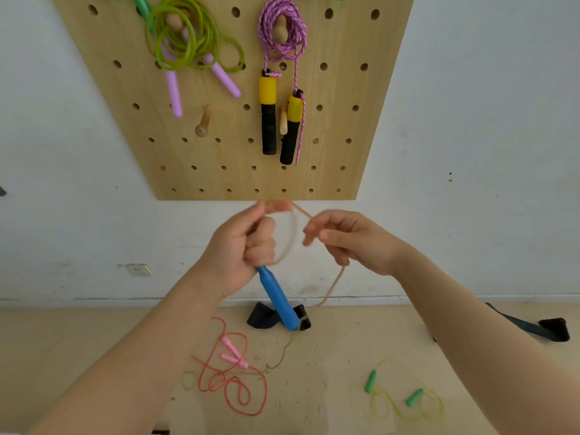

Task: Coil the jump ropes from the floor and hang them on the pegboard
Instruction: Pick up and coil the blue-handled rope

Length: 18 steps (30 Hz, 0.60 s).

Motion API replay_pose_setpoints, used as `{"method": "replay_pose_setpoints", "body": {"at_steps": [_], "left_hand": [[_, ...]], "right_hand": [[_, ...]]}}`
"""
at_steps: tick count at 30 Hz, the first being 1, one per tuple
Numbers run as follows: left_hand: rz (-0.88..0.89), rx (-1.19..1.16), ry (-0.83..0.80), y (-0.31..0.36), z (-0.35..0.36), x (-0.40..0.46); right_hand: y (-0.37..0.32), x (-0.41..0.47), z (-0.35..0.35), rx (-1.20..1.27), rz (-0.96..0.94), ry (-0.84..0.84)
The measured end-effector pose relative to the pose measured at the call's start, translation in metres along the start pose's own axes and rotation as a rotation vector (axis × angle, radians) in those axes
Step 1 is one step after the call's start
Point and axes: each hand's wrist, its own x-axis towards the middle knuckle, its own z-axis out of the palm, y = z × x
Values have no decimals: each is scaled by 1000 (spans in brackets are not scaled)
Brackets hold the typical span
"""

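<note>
Blue handle [277,296] clenched in my left hand [241,246]; right hand [351,240] pinching tan rope [335,279], pegboard [232,127] ahead.

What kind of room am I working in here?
Probably a plain indoor sports storage corner: a wall-mounted wooden pegboard holding coiled jump ropes, a red rope loose on the floor, and a wall socket.

Both bare forearms reached up and forward from the lower corners, converging at chest height in the middle of the view. The left hand [243,246] was closed in a fist with the thumb laid across the curled fingers, knuckles turned toward the camera, gripping what it held. The right hand [348,240] sat just beside it, palm turned inward, its fingertips [310,235] blurred and drawn together in a pinch.
</note>
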Motion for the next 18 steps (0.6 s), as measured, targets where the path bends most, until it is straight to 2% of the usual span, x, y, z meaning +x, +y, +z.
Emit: {"method": "replay_pose_setpoints", "body": {"at_steps": [2,5,6,8,9,11,13,14,16,18], "left_hand": [[74,-116,152,3,-13,4],[114,-231,338,5,-38,8],[112,-249,382,3,-45,9],[104,-265,458,-4,-52,12],[100,-269,491,-9,-52,14],[93,-279,544,-18,-49,20],[64,-207,535,-29,-48,25],[37,-114,524,-34,-49,28],[-45,120,494,-43,-53,29],[-137,263,432,-53,-56,24]], "right_hand": [[19,-3,-12,0,95,-1],[48,-9,-22,34,223,154],[56,-9,-22,-23,266,220],[63,-8,-18,-302,344,276],[60,-6,-14,-493,366,216],[42,-3,3,-799,374,-76],[16,-3,26,-953,379,-351],[4,-4,37,-975,375,-435],[-20,-7,52,-953,340,-495],[-45,-8,53,-913,263,-445]]}}
